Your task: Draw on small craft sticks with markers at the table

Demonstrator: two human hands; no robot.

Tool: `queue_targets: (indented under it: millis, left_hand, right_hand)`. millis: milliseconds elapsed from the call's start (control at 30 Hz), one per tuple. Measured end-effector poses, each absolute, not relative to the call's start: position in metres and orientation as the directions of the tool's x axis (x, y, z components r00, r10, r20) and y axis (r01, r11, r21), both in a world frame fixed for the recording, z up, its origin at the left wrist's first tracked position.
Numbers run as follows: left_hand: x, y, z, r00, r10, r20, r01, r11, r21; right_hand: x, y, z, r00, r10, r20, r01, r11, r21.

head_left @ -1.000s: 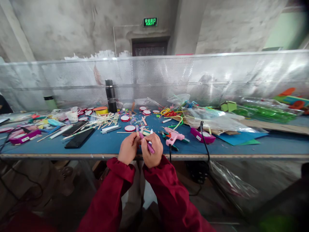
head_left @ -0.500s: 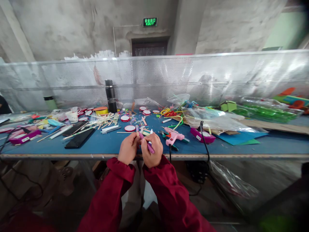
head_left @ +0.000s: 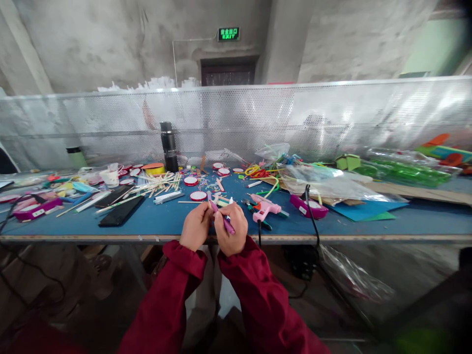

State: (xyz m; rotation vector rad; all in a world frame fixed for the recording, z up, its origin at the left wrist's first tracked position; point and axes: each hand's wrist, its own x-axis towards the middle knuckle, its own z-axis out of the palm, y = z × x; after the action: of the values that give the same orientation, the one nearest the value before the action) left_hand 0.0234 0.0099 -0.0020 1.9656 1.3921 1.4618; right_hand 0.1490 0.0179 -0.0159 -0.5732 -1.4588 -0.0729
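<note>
Just above the table's front edge, my two hands work close together. My right hand (head_left: 233, 230) is closed around a purple pen (head_left: 227, 226), which slants up and left toward the left fingertips. A small white tip (head_left: 231, 200) pokes up above the right fingers; I cannot make out what it belongs to. My left hand (head_left: 195, 228) pinches a small light-purple strip (head_left: 209, 196), mostly hidden by the fingers. Right of my hands lies a pink glue gun (head_left: 265, 209), partly over a tool with teal handles.
A black bottle (head_left: 169, 147) stands at the back by the perforated metal screen (head_left: 236, 113). Black phones (head_left: 121, 211), wooden sticks (head_left: 165, 183) and round red-rimmed lids (head_left: 198, 195) lie left. Purple tape measures (head_left: 311, 206), plastic bags (head_left: 324, 181) and blue sheets (head_left: 365, 206) lie right.
Almost nothing differs. My right hand and the purple pen have shifted very slightly left; the left hand keeps its pinch.
</note>
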Motion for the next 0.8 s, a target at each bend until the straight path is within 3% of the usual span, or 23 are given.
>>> queue_targets:
  millis: [800]
  left_hand:
    - [0.0236, 0.01, -0.004, 0.013, 0.826, 0.564, 0.522, -0.486, 0.7]
  right_hand:
    - [0.1486, 0.0165, -0.0139, 0.124, 0.272, 0.954, 0.365, 0.882, -0.299]
